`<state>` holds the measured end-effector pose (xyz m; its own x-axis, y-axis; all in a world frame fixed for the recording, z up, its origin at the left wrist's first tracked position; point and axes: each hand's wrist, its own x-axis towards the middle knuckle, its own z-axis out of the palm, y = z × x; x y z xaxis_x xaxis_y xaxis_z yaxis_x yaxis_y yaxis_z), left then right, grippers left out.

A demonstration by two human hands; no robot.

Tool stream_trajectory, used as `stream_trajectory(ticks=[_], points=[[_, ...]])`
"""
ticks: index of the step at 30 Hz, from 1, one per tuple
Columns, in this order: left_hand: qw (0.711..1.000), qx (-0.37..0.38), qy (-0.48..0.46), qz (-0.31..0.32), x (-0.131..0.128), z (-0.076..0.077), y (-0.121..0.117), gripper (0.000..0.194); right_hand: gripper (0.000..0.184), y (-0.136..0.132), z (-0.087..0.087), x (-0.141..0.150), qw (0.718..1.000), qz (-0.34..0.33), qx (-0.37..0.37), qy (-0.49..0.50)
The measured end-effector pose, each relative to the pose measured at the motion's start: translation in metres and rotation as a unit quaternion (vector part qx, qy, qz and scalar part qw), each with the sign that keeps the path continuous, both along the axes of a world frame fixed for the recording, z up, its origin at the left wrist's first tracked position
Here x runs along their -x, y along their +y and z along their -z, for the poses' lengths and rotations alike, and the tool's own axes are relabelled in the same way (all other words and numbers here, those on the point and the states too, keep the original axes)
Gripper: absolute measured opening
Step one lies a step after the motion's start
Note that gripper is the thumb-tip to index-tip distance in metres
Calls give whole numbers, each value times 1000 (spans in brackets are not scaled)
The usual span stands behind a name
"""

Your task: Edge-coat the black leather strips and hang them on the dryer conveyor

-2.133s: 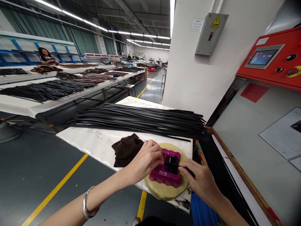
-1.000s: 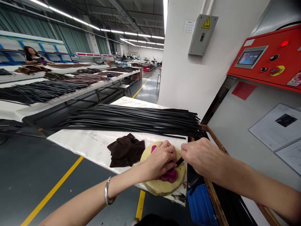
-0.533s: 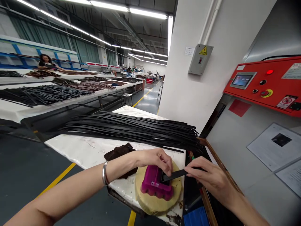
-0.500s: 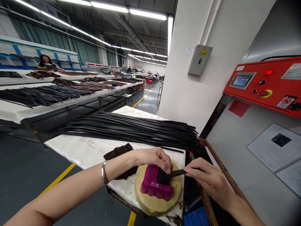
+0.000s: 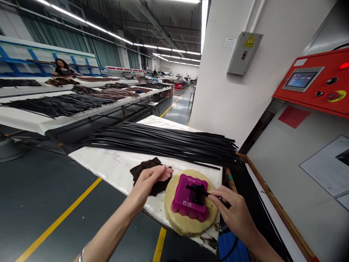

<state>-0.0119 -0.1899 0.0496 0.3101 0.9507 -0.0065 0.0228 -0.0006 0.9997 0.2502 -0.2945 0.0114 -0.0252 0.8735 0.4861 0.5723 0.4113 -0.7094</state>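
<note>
A round tan board (image 5: 187, 228) lies on the white table (image 5: 109, 165), and a magenta block (image 5: 180, 196) sits on it. A black leather strap (image 5: 207, 194) crosses the block through a dark clamp-like piece (image 5: 198, 194). My right hand (image 5: 234, 214) is shut on the strap's end at the board's right side. My left hand (image 5: 148, 183) is apart from the block, fingers extended, lying over a crumpled dark brown cloth (image 5: 144, 164). A long bundle of black leather straps (image 5: 163, 143) lies across the table behind them.
The table's near edge drops to a grey floor with a yellow line (image 5: 58, 214). A blue bin (image 5: 231, 249) stands below right, beside a wood-edged bench. A red control panel (image 5: 311, 82) hangs right. A seated person (image 5: 62, 67) is at distant tables with strap bundles (image 5: 57, 104).
My left hand has let go of the magenta block and moved left onto the brown cloth. The strap now lies further across the block, and my view has shifted slightly.
</note>
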Motion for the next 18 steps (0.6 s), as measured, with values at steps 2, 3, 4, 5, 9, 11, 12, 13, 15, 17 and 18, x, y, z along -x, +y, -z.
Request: stream_trajectory(ticks=[2, 3, 4, 5, 9, 11, 12, 13, 15, 17, 18], points=[[999, 9, 5, -35, 7, 8, -12, 44, 12, 0, 5, 3, 1000, 4, 2, -4], [999, 14, 5, -49, 11, 12, -16, 44, 12, 0, 8, 4, 1000, 3, 2, -8], [998, 19, 3, -61, 14, 17, -19, 44, 12, 0, 9, 5, 1000, 3, 1, -11], [997, 25, -1, -70, 17, 20, -21, 44, 12, 0, 10, 6, 1000, 2, -1, -14], [994, 40, -14, -99, 24, 31, -24, 45, 13, 3, 12, 9, 1000, 3, -1, -21], [993, 43, -16, -106, 25, 33, -25, 45, 14, 3, 11, 10, 1000, 4, -1, -23], [993, 44, -18, -109, 25, 33, -26, 44, 14, 4, 11, 11, 1000, 4, -1, -25], [993, 45, -20, -110, 24, 34, -26, 44, 15, 4, 11, 11, 1000, 6, -3, -29], [992, 48, -28, -111, 23, 34, -27, 42, 16, 3, 10, 11, 999, 9, -4, -37], [992, 52, -35, -108, 22, 35, -28, 40, 17, 3, 10, 11, 999, 9, -2, -41], [992, 53, -36, -107, 22, 35, -28, 40, 17, 3, 10, 11, 999, 8, -2, -42]])
